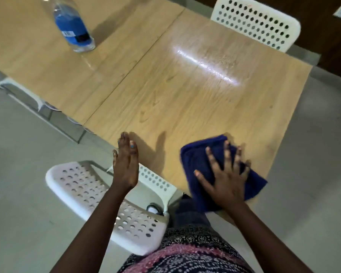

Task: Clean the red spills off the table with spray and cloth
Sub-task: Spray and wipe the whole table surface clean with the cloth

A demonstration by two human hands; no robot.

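Pressing our right hand (227, 182) flat, we are spreading its fingers (213, 158) wide over the dark blue cloth (193, 160), palm down, forearm reaching in from the lower right. That grip is not clamped on anything; the fingers are apart and lying on top of the fabric. Our left hand (125, 164) is standing on its edge at the near rim of the worktop (165, 91), fingers straight and held together, thumb side up, gripping nothing.

The cloth is looking soft and thick, folded into a rough rectangle, and it is lying at the near right corner of the worktop with part of it hanging past the edge. The worktop is a pale wood-grain laminate, two panels meeting at a straight seam, and a bright streak of light is gleaming on the far half. We cannot make out any red marks on the surface from here.

The spray bottle (73, 26) is standing well apart from both hands on the far left panel; it is clear plastic holding blue liquid. A white perforated plastic chair (98, 196) is sitting under our left arm, and another white chair (256, 24) is standing at the far side.
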